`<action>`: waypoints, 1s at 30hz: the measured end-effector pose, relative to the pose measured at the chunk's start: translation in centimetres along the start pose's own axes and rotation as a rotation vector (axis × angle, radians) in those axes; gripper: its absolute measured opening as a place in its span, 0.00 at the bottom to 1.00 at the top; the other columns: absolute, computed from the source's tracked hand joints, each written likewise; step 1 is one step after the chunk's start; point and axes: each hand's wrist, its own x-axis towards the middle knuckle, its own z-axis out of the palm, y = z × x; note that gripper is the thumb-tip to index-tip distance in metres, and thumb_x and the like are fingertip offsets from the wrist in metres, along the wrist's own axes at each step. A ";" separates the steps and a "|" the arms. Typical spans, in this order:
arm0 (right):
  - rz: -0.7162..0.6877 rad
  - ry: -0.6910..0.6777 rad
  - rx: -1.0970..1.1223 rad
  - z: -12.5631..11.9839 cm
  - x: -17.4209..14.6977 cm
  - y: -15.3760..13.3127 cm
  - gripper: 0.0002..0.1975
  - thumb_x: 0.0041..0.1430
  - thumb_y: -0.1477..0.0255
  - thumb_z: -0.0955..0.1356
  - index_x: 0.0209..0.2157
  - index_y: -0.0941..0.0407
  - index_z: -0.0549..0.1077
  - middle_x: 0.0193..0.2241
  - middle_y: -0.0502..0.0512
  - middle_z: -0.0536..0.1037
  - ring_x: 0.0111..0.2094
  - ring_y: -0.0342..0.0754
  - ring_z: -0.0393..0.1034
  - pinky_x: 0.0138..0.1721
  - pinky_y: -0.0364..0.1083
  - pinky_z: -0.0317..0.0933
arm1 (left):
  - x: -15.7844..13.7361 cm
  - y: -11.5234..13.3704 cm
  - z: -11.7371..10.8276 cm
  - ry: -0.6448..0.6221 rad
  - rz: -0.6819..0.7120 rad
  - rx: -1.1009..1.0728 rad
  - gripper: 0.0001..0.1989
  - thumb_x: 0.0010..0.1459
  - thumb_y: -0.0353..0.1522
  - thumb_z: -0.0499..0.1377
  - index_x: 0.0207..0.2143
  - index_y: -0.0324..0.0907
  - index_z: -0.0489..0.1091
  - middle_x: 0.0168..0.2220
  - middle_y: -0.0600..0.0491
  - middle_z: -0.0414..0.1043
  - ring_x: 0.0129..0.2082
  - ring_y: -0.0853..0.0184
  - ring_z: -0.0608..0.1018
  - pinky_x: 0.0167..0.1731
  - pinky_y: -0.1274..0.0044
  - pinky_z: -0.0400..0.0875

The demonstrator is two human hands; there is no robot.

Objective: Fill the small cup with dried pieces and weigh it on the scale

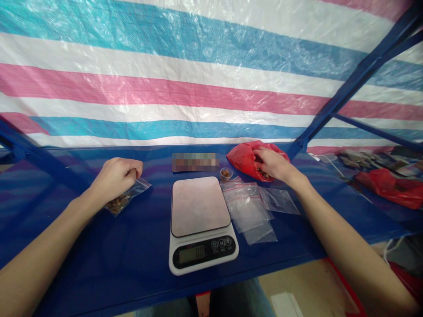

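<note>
One filled bag, likely light and slippery: our left grip sensibly pinches its mouth; our right grip, we can't tell.

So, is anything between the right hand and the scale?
Yes: a small cup of brown pieces stands between the right hand and the scale, near its far right corner; clear bags lie along its right side.

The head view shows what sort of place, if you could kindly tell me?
Probably a makeshift weighing station: a digital scale and clear bags lie on a blue work surface, with striped plastic sheeting behind.
</note>
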 end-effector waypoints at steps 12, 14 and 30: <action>-0.008 0.048 0.093 -0.8 0.3 -0.8 0.12 0.52 0.86 0.64 0.26 0.55 0.72 0.28 0.55 0.80 0.29 0.49 0.73 0.34 0.45 0.60 | 0.2 -0.2 0.3 -0.003 0.017 0.011 0.11 0.49 0.30 0.47 0.19 0.43 0.65 0.19 0.56 0.66 0.21 0.68 0.70 0.29 0.76 0.57; -0.015 0.105 0.078 -1.2 0.2 -1.0 0.12 0.54 0.85 0.64 0.27 0.55 0.75 0.30 0.56 0.81 0.31 0.51 0.75 0.37 0.47 0.62 | 0.2 -0.2 0.2 0.000 0.017 0.017 0.11 0.49 0.30 0.47 0.18 0.43 0.65 0.19 0.56 0.67 0.22 0.68 0.71 0.29 0.76 0.57; -0.034 0.298 0.895 0.6 -0.5 -11.7 0.06 0.61 0.67 0.74 0.34 0.54 0.80 0.32 0.54 0.84 0.33 0.50 0.79 0.37 0.49 0.72 | 0.1 0.0 0.2 -0.029 0.008 0.002 0.11 0.49 0.30 0.47 0.19 0.44 0.65 0.19 0.56 0.66 0.22 0.68 0.71 0.30 0.76 0.57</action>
